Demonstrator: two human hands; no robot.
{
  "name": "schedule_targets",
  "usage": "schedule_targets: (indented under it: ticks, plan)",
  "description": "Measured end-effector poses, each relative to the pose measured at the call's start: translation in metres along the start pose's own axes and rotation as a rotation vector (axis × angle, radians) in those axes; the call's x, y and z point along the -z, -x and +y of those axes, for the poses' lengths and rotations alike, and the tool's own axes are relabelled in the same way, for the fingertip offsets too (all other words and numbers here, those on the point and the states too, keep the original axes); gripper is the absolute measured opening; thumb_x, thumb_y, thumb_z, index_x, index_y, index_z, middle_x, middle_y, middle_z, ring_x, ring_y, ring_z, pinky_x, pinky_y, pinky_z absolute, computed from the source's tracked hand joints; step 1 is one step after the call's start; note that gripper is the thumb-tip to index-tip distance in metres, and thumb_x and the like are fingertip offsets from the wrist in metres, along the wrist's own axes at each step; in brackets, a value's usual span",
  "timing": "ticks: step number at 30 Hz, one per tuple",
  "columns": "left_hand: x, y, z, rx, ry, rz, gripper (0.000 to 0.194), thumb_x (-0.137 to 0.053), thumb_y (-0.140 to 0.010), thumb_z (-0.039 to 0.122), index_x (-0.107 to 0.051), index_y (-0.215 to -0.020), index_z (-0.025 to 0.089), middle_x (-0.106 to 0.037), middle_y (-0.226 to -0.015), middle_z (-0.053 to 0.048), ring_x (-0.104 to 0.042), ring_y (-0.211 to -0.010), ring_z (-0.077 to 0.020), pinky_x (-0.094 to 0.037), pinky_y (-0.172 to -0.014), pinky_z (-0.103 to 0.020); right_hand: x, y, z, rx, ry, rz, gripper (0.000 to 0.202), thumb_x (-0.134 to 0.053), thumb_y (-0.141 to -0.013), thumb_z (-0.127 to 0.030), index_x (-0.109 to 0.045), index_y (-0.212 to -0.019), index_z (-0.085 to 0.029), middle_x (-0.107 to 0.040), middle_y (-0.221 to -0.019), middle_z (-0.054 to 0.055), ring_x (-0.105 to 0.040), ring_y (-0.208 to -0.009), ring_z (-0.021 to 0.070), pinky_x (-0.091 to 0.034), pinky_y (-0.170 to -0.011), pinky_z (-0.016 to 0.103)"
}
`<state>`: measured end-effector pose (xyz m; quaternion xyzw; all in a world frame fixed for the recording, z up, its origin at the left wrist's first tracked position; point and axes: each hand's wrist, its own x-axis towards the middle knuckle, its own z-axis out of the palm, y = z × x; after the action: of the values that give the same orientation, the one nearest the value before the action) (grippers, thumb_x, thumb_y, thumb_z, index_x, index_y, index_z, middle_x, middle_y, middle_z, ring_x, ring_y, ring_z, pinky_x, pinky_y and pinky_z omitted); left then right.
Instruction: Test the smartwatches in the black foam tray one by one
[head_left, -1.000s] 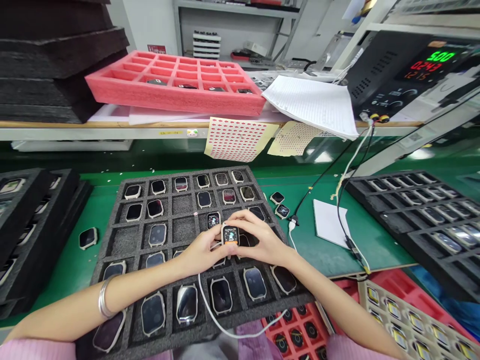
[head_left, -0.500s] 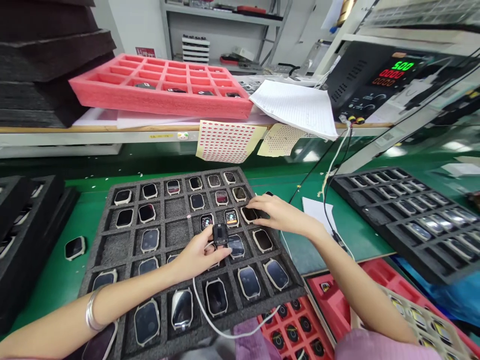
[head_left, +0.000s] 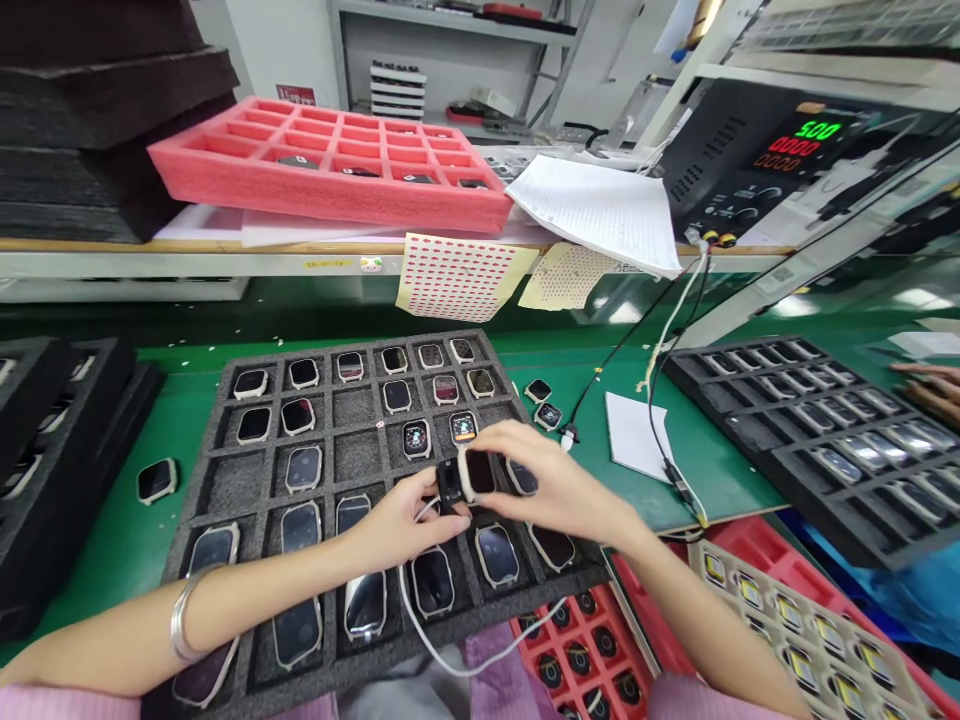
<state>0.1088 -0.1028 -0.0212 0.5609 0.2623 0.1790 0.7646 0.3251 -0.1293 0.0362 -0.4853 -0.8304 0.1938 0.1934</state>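
So a different watch is in hand now. The dark-screened watch [head_left: 478, 470] is pinched between the thumb and fingers of the right hand [head_left: 547, 480] above the grey foam tray [head_left: 236, 487], and the black block [head_left: 449, 482] is clamped in the left hand [head_left: 424, 515] right beside it (whether the two are actually touching can't be told from this angle). Half a second ago no watch was lifted there; the right hand was down at the tray's right side.

The lit watch with the orange strip [head_left: 463, 428] on its screen was held in both hands a second ago, and it's now been left in a compartment just beyond the fingers, near another lit watch [head_left: 416, 438]. By the look of it, the handling has been shifted from lit watch to dark one; no light can be made out on the new screen.

Further out, the white cable [head_left: 469, 672] is looped past the tray's near edge. Two loose watches [head_left: 548, 415] on the green bench [head_left: 187, 420] have been uncovered again. On the power supply [head_left: 720, 165], the red figures are shown as zeros, where 0.243 was displayed a second ago. At the far right, another person's hand [head_left: 930, 388] has come into view.
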Motion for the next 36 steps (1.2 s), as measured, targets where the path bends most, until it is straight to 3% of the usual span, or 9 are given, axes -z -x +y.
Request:
schedule_targets:
  ticks: [5,12,20,29,36]
  plan:
    - [0.0,0.0,-0.001,0.034,-0.004,0.043,0.041,-0.066,-0.079,0.037,-0.054,-0.109,0.013,-0.066,-0.085,-0.004,-0.04,-0.034,-0.0005,-0.03,-0.026,-0.013,-0.032,0.003,-0.017,0.054,0.035,0.0,0.049,-0.063,-0.082,-0.014,-0.048,-0.128,-0.017,-0.054,-0.12,0.013,-0.049,-0.117,0.0281,-0.045,-0.095,0.043]
    - [0.0,0.0,-0.005,0.022,0.03,0.128,0.036,-0.066,-0.078,0.043,-0.056,-0.093,0.012,-0.054,-0.058,0.006,-0.035,-0.027,-0.0003,-0.024,-0.024,-0.012,-0.038,-0.004,-0.013,0.119,-0.007,0.004,0.043,-0.059,-0.089,-0.021,-0.047,-0.13,-0.019,-0.056,-0.126,0.011,-0.053,-0.115,0.0249,-0.046,-0.096,0.042]
    - [0.003,0.0,-0.001,0.027,0.059,0.056,0.039,-0.069,-0.075,0.042,-0.061,-0.095,0.01,-0.054,-0.059,0.005,-0.034,-0.028,0.0002,-0.024,-0.025,-0.012,-0.046,-0.001,-0.017,0.049,-0.233,0.064,0.038,-0.065,-0.084,-0.021,-0.054,-0.12,-0.017,-0.061,-0.109,0.01,-0.06,-0.098,0.0216,-0.051,-0.083,0.033]
    - [0.004,0.002,0.0,0.043,0.082,0.004,0.035,-0.067,-0.078,0.039,-0.058,-0.094,0.01,-0.069,-0.068,-0.005,-0.038,-0.03,-0.0021,-0.023,-0.024,-0.013,-0.044,-0.001,-0.019,0.027,-0.258,0.055,0.042,-0.069,-0.079,-0.019,-0.055,-0.118,-0.016,-0.061,-0.103,0.008,-0.059,-0.091,0.0205,-0.049,-0.079,0.032]
    - [0.001,0.003,0.0,0.002,0.106,0.037,0.03,-0.07,-0.076,0.036,-0.06,-0.091,0.012,-0.062,-0.065,0.003,-0.036,-0.032,-0.0013,-0.027,-0.031,-0.016,-0.045,0.002,-0.02,0.027,-0.219,0.071,0.043,-0.069,-0.08,-0.02,-0.053,-0.12,-0.015,-0.06,-0.105,0.008,-0.058,-0.095,0.0217,-0.048,-0.081,0.034]
